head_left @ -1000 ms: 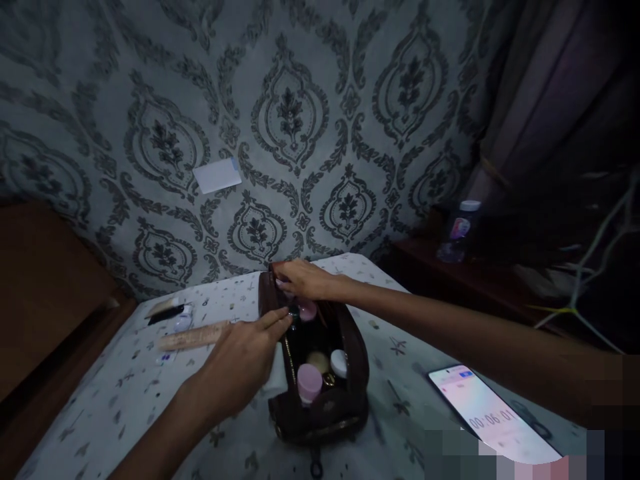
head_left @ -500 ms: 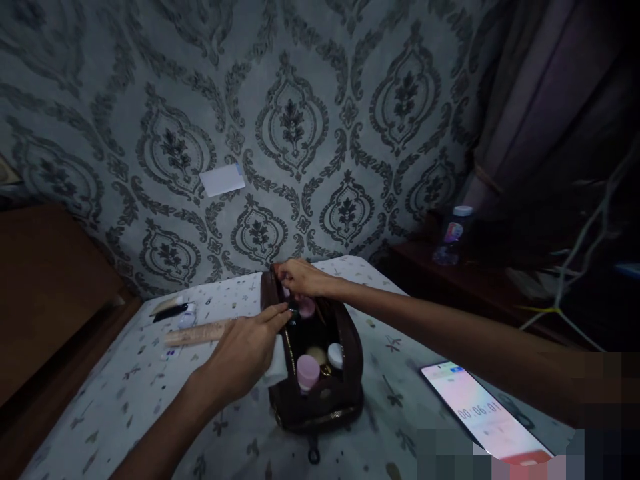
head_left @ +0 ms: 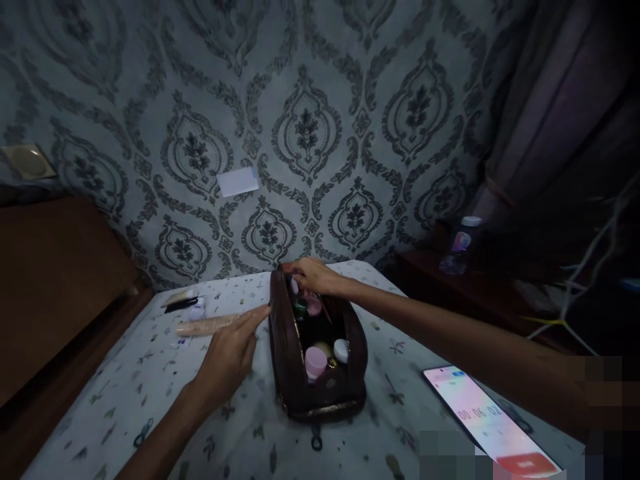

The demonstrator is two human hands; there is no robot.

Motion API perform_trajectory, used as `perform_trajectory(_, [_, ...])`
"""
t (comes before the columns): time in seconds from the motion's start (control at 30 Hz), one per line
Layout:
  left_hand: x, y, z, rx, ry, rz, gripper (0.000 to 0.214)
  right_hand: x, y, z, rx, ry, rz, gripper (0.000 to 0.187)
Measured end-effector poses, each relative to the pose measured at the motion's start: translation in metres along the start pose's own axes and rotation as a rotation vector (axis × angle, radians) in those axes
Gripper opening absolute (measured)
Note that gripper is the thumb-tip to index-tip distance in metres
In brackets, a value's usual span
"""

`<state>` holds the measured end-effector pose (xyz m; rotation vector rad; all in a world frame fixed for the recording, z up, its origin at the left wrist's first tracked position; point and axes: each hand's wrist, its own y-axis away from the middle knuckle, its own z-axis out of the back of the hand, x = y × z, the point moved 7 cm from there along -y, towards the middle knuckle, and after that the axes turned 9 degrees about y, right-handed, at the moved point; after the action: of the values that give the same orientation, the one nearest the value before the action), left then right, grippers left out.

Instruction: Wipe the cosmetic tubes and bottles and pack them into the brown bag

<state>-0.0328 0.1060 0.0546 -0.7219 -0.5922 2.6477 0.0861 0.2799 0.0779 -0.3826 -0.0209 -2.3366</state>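
A dark brown zip bag [head_left: 283, 347] stands unzipped on the bed. My right hand [head_left: 316, 275] reaches over its far end, fingers curled down at the opening. A small pale lilac item [head_left: 294, 285] shows beside these fingers; whether they grip it is hidden. My left hand [head_left: 235, 343] is open, its fingers stretched out, the tips at the bag's left side. Inside the bag are a pink-lidded container [head_left: 315, 362], a white cap [head_left: 341, 350], a green bottle top [head_left: 301, 307] and another pink round item [head_left: 313, 306].
Left of the bag lie a beige tube [head_left: 200, 326], a black slim item [head_left: 181, 305] and a small white round item [head_left: 197, 311]. A phone [head_left: 493, 420] showing a timer lies at right. Beyond are a clear bottle [head_left: 456, 250] and white cables [head_left: 575, 293]. The patterned wall [head_left: 340, 167] borders the bed.
My left hand has drawn back left from the bag's opening to its outer side. A white item under it no longer shows. My right hand remains at the far end. The view has shifted slightly left.
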Motion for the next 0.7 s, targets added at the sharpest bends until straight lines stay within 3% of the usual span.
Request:
perform_trajectory(0.43, [0.06,0.047,0.018,-0.024,-0.055,0.181,0.048,0.008,0.0,0.001,-0.003,0.054,-0.048,0.032])
perform_trajectory(0.6, [0.127,0.07,0.044,-0.032,-0.19,0.389,0.043,0.021,0.02,0.015,-0.144,-0.004,-0.01,0.036])
perform_trajectory(0.7, [0.174,0.078,0.069,-0.058,-0.26,0.513,0.037,0.051,0.052,0.022,-0.299,-0.086,0.083,0.035])
